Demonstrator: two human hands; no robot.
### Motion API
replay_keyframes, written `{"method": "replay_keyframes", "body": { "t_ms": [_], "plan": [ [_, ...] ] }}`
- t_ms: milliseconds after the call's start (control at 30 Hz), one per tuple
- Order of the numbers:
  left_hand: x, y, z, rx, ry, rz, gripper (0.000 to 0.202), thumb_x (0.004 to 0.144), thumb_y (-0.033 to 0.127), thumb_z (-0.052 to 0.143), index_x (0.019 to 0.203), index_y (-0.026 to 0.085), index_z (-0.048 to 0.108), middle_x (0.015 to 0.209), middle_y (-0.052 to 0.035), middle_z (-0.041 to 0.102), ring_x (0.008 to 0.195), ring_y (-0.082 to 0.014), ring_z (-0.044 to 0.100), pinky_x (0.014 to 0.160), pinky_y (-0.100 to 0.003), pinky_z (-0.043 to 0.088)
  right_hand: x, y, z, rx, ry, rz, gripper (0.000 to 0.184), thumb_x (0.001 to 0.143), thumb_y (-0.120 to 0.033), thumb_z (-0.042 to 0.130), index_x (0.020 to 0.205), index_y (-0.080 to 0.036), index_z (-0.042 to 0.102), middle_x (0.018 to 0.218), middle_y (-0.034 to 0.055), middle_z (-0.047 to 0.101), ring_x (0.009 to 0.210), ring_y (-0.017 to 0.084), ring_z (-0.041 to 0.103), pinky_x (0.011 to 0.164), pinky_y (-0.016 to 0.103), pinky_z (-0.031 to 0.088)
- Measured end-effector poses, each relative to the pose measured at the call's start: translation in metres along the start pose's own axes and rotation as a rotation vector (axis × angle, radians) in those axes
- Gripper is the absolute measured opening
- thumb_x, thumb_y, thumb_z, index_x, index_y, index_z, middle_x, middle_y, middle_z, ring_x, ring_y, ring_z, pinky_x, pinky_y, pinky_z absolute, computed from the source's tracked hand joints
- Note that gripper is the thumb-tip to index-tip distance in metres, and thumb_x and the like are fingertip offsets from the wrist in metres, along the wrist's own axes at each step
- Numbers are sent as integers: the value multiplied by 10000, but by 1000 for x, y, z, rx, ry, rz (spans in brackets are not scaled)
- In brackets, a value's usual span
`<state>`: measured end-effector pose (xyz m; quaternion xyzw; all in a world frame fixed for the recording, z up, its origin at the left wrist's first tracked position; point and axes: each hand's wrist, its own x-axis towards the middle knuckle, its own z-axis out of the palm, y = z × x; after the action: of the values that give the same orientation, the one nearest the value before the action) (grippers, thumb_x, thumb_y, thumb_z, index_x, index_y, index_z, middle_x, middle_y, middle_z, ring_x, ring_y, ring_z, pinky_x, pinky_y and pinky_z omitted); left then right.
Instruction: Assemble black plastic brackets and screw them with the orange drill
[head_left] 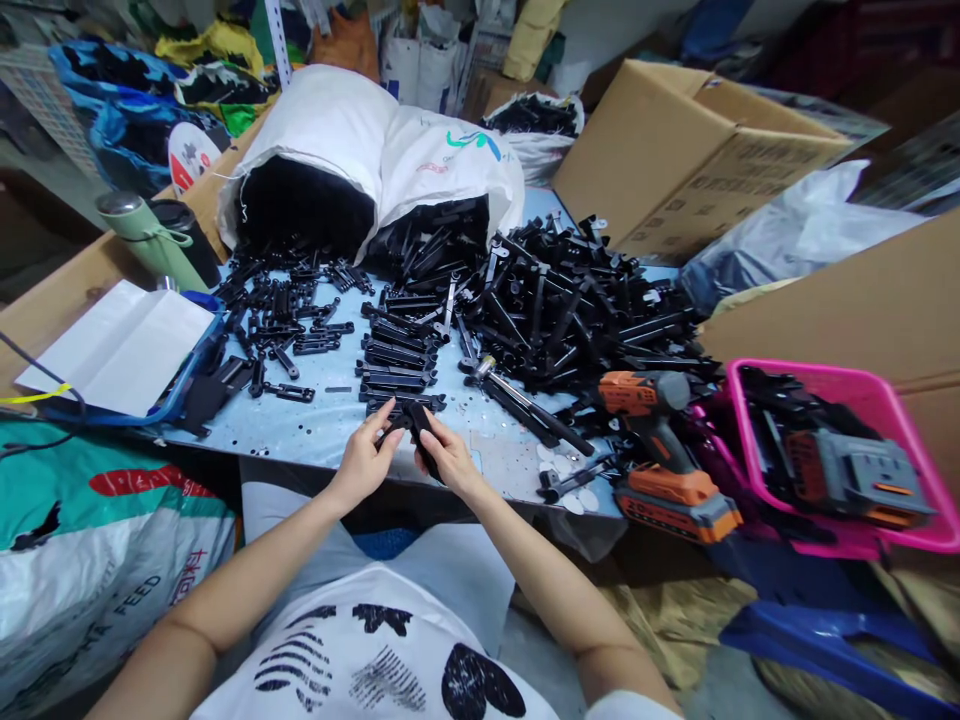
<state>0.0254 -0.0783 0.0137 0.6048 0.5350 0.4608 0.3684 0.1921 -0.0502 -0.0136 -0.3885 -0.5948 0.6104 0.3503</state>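
Both hands closed on black parts: left hand [361, 458] pinches a small piece [393, 428] between thumb and fingers, right hand [451, 458] holds a bar [425, 452], fingers wrapped on it. The two parts meet over the front edge of the table; can't tell if they're joined. Table [480, 440] is blue, littered with specks. Two white sacks, left one [322, 110] and right one [446, 150], lie side by side at the back, mouths toward the person, black parts inside. Carton [660, 150] stands open to their right. Big pile [559, 310] of black bars fills the table's right half. Pink basket [855, 372] at far right holds black parts and a grey-orange block [862, 478]. Blue tray [166, 408] at left has paper [120, 345] over it; green bottle [142, 235] leans behind. Orange drill [660, 450] sits at the front right, just left of the basket. Silver-and-black tool [534, 402] lies diagonally between hands and drill. Bars in a stacked row [397, 355] sit just beyond the hands, small links [289, 310] scattered left of it. Pale discs [577, 498] near the drill.
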Motion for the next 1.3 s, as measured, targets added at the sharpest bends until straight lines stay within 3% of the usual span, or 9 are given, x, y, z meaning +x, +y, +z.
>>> {"method": "replay_keyframes", "body": {
  "t_ms": [233, 433, 567, 700, 833, 933, 1067, 1200, 1300],
  "plan": [
    [1, 4, -6, 246, -42, 180, 379, 921, 300, 453, 1266, 176, 551, 837, -44, 551, 773, -145, 553, 746, -283, 472, -8, -8, -26, -302, -69, -192, 525, 890, -404, 498, 1386, -252, 419, 1028, 73, 579, 547, 62, 478, 540, 239, 478],
    [3, 21, 14, 142, 291, 299, 353, 949, 271, 393, 1251, 181, 551, 940, -77, 582, 848, -146, 569, 770, -287, 482, -13, 3, 8, -274, 131, -280, 551, 925, -423, 416, 1440, -254, 318, 1051, 88, 571, 550, 91, 502, 549, 280, 507],
    [1, 8, 16, 76, 231, 196, 347, 944, 338, 398, 1209, 182, 557, 953, -75, 598, 795, -143, 593, 750, -293, 503, -12, 9, 16, -368, 95, -248, 565, 940, -433, 373, 1464, -261, 251, 1137, 95, 573, 697, 140, 581, 656, 312, 524],
    [-18, -25, 21, -73, 219, -161, 406, 946, 353, 364, 1320, 194, 383, 972, -65, 581, 657, -110, 609, 645, -270, 525, 34, -4, -15, -719, -67, -289, 488, 945, -415, 371, 1399, -236, 392, 1209, 92, 561, 1058, 209, 550, 903, 372, 460],
    [-33, -34, 21, 305, 212, -97, 550, 862, 229, 483, 1380, 188, 304, 1210, -160, 506, 1092, -263, 546, 894, -450, 469, 133, -29, -51, -1131, 121, -270, 430, 954, -333, 355, 1327, -143, 455, 1246, 138, 540, 1155, 237, 473, 999, 380, 371],
    [-26, -23, 18, 628, 9, 191, 567, 790, 104, 490, 1340, 207, 396, 1308, -157, 450, 1267, -320, 379, 1017, -525, 334, 204, -49, -57, -1414, 85, -91, 389, 956, -269, 324, 1276, -93, 457, 1222, 175, 554, 1149, 265, 480, 947, 388, 391],
    [-1, -16, 24, 819, -483, 465, 505, 782, 77, 476, 1273, 195, 473, 1187, -128, 549, 1162, -278, 475, 980, -457, 358, 253, -68, -43, -1498, -68, -27, 358, 867, -208, 498, 1206, -93, 481, 1081, 164, 632, 999, 267, 580, 813, 333, 442],
    [20, -26, 32, 948, -626, 423, 495, 861, 56, 357, 1342, 169, 393, 1023, -100, 605, 940, -219, 563, 798, -346, 426, 243, -84, -34, -1543, -136, -57, 430, 861, -161, 465, 1289, -170, 422, 1109, 142, 617, 928, 241, 618, 751, 294, 438],
    [33, -31, 32, 984, -614, 366, 468, 878, 70, 364, 1337, 158, 400, 995, -107, 611, 917, -229, 562, 751, -334, 421, 193, -97, -41, -1609, -7, -72, 344, 910, -207, 356, 1225, -186, 493, 1111, 155, 599, 884, 248, 630, 714, 301, 434]
  ]
}}
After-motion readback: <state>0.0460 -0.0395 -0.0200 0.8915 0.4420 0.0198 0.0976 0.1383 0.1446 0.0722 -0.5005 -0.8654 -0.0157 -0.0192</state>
